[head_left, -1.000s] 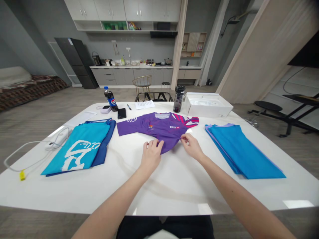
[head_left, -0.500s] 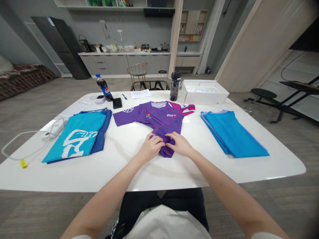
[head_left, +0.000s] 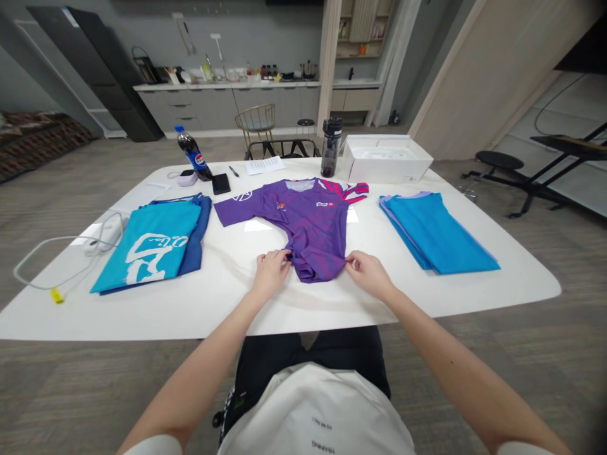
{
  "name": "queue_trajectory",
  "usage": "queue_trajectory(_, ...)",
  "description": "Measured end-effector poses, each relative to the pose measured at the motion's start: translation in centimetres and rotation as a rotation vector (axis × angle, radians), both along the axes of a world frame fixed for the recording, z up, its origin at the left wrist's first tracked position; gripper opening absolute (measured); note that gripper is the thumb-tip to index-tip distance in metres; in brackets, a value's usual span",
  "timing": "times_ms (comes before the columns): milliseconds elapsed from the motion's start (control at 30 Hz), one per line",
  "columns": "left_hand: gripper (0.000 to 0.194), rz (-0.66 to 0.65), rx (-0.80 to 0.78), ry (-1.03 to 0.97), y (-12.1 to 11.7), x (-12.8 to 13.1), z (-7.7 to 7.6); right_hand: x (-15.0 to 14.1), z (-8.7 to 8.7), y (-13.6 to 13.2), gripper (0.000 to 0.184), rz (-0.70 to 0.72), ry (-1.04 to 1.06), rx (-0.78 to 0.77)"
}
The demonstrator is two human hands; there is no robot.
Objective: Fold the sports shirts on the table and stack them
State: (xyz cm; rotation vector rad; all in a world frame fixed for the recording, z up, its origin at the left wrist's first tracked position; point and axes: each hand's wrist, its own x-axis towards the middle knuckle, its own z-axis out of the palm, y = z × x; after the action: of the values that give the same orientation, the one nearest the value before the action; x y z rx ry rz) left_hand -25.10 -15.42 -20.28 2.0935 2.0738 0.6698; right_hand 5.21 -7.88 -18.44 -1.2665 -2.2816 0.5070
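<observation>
A purple jersey [head_left: 310,221] with pink striped sleeve lies face up in the middle of the white table [head_left: 294,303], its hem toward me. My left hand [head_left: 270,272] pinches the hem's left corner. My right hand [head_left: 367,273] pinches the hem's right corner. Both hands rest on the tabletop with fingers closed on the fabric, holding the lower part spread between them.
A stack of blue shirts with a white print [head_left: 154,246] lies at the left, a folded teal stack [head_left: 434,230] at the right. At the far edge stand a cola bottle [head_left: 190,153], a phone [head_left: 220,184], a dark tumbler [head_left: 331,147] and a white box [head_left: 386,161]. A white cable [head_left: 57,253] trails left.
My hands were together at the bunched hem half a second ago; they have moved apart and spread the jersey's lower part flat. The camera has tilted down and back.
</observation>
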Motion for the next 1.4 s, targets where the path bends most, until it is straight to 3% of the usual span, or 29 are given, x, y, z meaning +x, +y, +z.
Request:
queue_trajectory(67,0.040,-0.009,0.041,0.003,-0.2,0.3,0.3,2.1,-0.2,0.1,0.012,-0.067,-0.084,0.012)
queue_trajectory(167,0.052,-0.126,0.043,0.075,-0.1,1.3,0.9,3.4,0.0,-0.2,0.018,-0.112,-0.132,0.031)
queue_trajectory(267,0.048,-0.260,0.020,0.171,0.8,2.4,1.2,1.3,0.6,-1.2,0.026,-0.033,-0.085,0.093)
queue_trajectory(367,0.037,-0.344,0.025,0.246,2.0,2.9,1.6,-2.4,0.7,-1.7,0.043,0.026,-0.167,0.155)
queue_trajectory(500,0.031,-0.379,-0.009,0.228,1.9,1.9,2.7,-4.6,0.3,-1.0,0.019,0.000,-0.349,0.121)
queue_trajectory(667,0.034,-0.301,-0.055,0.120,-3.0,-2.2,4.9,0.0,0.6,-1.6,0.018,-0.048,-0.224,-0.045)
queue_trajectory(800,0.036,-0.358,-0.275,0.093,-8.0,-4.8,5.7,6.6,1.2,-4.0,0.019,-0.153,-0.099,-0.211)
queue_trajectory(900,0.034,-0.383,-0.454,0.042,-10.3,-5.3,5.5,11.1,1.4,-5.3,0.019,-0.146,-0.276,-0.319)
queue_trajectory(1000,0.031,-0.376,-0.497,-0.033,-10.4,-4.8,4.9,12.9,1.6,-5.6,0.018,-0.186,-0.398,-0.342)
queue_trajectory(1067,0.030,-0.372,-0.401,-0.040,-9.8,-4.1,4.5,12.0,1.7,-5.5,0.017,-0.200,-0.320,-0.183)
queue_trajectory(1133,0.030,-0.350,-0.292,0.024,-9.1,-3.3,3.8,10.1,1.7,-5.4,0.019,-0.104,-0.203,-0.020)
queue_trajectory(1233,0.025,-0.292,-0.229,0.181,-8.7,-2.3,2.5,7.5,1.1,-5.8,0.021,0.073,-0.176,0.019)
queue_trajectory(1300,0.023,-0.259,-0.215,0.249,-9.3,-1.9,1.7,7.1,0.4,-6.7,0.021,0.037,-0.255,0.001)
queue_trajectory(1400,0.024,-0.201,-0.197,0.248,-10.9,-1.5,0.9,8.7,-0.5,-8.4,0.020,-0.130,-0.396,-0.017)
